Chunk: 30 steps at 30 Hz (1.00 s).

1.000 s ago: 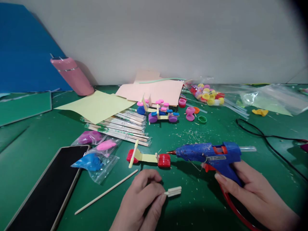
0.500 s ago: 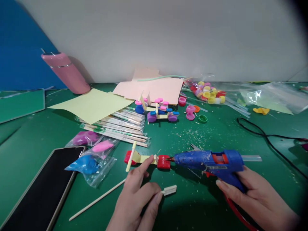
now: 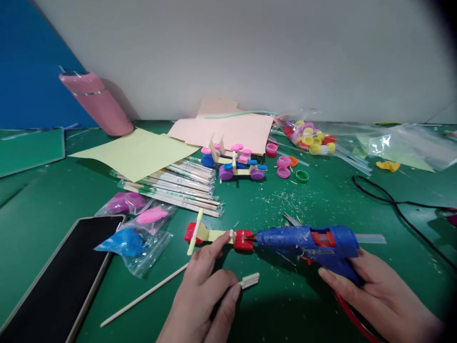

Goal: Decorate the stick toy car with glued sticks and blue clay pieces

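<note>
My right hand [image 3: 382,290] is closed round the grip of a blue hot glue gun [image 3: 285,240], which has a clear glue stick [image 3: 371,238] poking from its back. Its nozzle points left and meets the right-hand red bottle caps [image 3: 243,240] of a small toy vehicle. Pale yellow card strip [image 3: 216,236] forms the vehicle's body, with an upright rolled crosspiece [image 3: 195,232] near the left-hand red caps. My left hand [image 3: 205,288] presses its index fingertip on the body beside a small white piece. Thumb and a bent finger of that hand pinch short wooden sticks [image 3: 250,281].
A long wooden stick [image 3: 143,295], a phone [image 3: 64,276] and bagged clay [image 3: 128,243] lie left. Behind are wrapped chopsticks [image 3: 178,186], finished toy vehicles [image 3: 243,170] and loose caps [image 3: 283,166]. Scissors [image 3: 291,219] lie partly behind the glue gun; a black cord [image 3: 396,202] runs right.
The glue gun has shifted slightly left and its tip now overlaps the right-hand red caps. My left hand keeps its hold, and the short sticks have tilted a little.
</note>
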Motion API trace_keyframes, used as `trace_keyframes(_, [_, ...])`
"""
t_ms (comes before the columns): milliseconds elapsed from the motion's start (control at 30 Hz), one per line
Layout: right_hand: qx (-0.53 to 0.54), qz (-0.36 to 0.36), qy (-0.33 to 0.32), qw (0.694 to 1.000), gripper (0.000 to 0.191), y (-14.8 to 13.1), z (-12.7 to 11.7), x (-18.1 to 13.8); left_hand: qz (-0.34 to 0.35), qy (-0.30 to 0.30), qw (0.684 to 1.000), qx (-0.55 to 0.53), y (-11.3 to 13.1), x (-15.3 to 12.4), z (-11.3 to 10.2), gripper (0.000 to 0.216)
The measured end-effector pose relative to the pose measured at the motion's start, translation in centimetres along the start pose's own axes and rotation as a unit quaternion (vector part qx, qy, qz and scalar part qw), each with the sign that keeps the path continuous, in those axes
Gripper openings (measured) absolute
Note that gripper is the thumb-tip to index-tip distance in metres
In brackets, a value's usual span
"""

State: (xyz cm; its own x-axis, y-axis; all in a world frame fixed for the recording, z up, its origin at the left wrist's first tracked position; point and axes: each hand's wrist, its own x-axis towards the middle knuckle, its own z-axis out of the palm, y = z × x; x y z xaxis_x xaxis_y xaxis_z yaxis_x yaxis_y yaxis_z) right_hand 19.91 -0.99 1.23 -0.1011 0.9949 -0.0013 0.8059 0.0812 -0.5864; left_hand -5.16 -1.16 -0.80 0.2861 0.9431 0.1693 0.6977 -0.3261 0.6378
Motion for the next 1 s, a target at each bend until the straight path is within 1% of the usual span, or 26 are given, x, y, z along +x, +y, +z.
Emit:
trace_keyframes(100, [0.008,0.000,-0.028,1.000,0.027,0.18,-0.15,0.08,-0.005,0.007,1.000,-0.002,-0.16,-0.14,0.25,0.018])
trace_keyframes(200, [-0.006,-0.002,-0.060,0.998,0.028,0.33,-0.32,0.20,-0.005,0.010,1.000,-0.004,-0.18,-0.16,0.34,0.018])
trace_keyframes(267, [-0.014,-0.003,-0.067,0.998,0.029,0.34,-0.37,0.26,-0.005,0.009,1.000,-0.004,-0.14,-0.13,0.30,0.018])
trace_keyframes(400, [-0.019,-0.008,-0.059,0.998,0.028,0.33,-0.25,0.33,-0.006,0.007,1.000,-0.006,-0.04,-0.04,0.11,0.017])
trace_keyframes(500, [-0.014,-0.015,-0.040,0.999,0.027,0.32,-0.11,0.34,-0.005,0.010,1.000,-0.005,0.01,0.01,0.00,0.017])
trace_keyframes(700, [0.016,-0.007,0.003,1.000,0.023,-0.15,0.05,0.11,-0.003,0.005,1.000,-0.003,0.18,0.12,-0.23,0.017])
trace_keyframes(800, [0.020,-0.013,-0.003,1.000,0.022,-0.06,0.00,0.19,-0.003,0.007,1.000,-0.003,0.22,0.11,-0.25,0.017])
trace_keyframes(900, [0.000,-0.031,-0.026,0.999,0.022,0.37,-0.11,0.49,-0.006,0.006,1.000,-0.006,0.19,0.08,-0.19,0.017])
trace_keyframes(1000, [-0.018,-0.041,-0.037,0.998,0.024,0.56,-0.18,0.70,-0.009,0.002,1.000,-0.008,0.22,0.09,-0.21,0.017])
